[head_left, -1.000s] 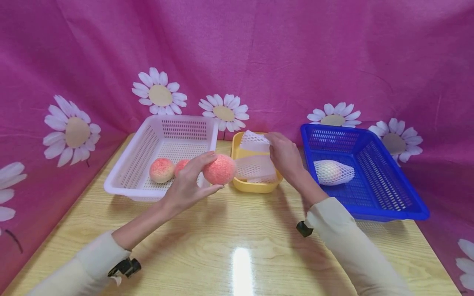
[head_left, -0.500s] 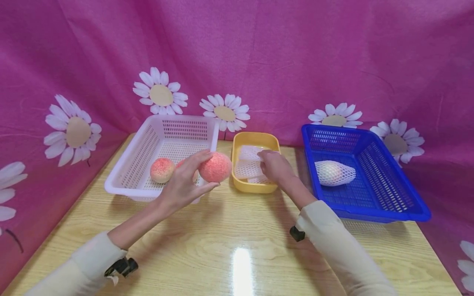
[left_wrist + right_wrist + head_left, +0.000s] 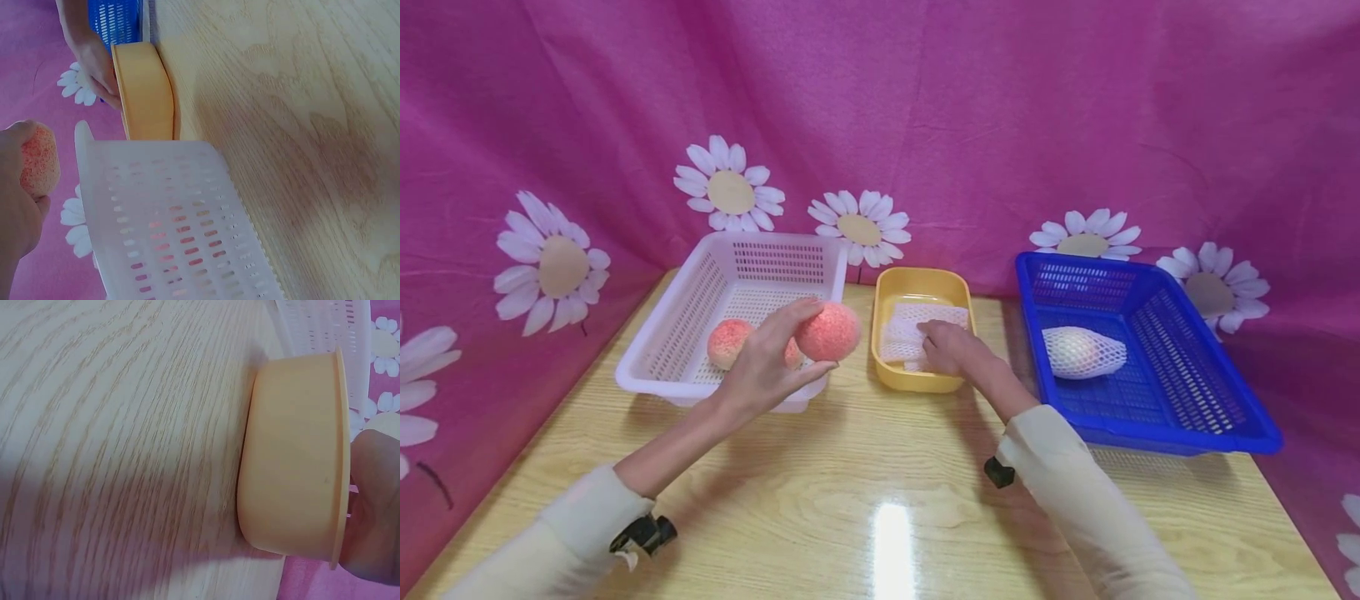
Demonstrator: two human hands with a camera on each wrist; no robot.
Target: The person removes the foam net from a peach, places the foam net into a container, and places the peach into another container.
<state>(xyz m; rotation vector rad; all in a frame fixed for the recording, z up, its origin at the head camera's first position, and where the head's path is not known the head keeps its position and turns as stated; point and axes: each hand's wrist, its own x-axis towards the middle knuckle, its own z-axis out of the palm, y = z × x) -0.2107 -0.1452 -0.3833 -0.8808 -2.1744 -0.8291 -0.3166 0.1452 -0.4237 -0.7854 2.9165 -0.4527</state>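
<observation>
A pinkish-red peach (image 3: 828,332) is pinched between the thumb and fingers of my left hand (image 3: 765,360), above the near right corner of the white basket (image 3: 658,386). More peaches lie in that basket, one red and cream peach (image 3: 727,342) at the left and another partly hidden behind the hand. My right hand (image 3: 957,348) reaches into the yellow box (image 3: 917,382), its fingers curled onto a white foam net (image 3: 904,335) that it pinches. Other nets lie flat beneath. In the right wrist view the box wall (image 3: 297,456) hides most of the fingertips.
To the right stands a blue basket (image 3: 1210,358) containing a peach in a foam net (image 3: 1084,352). A pink curtain (image 3: 970,125) with daisies hangs behind the wooden table (image 3: 820,500). The yellow box sits between the two baskets.
My right hand has come down from holding a net raised at the box's back to low among the nets, which have shifted. The left hand with the peach has drifted slightly left.
</observation>
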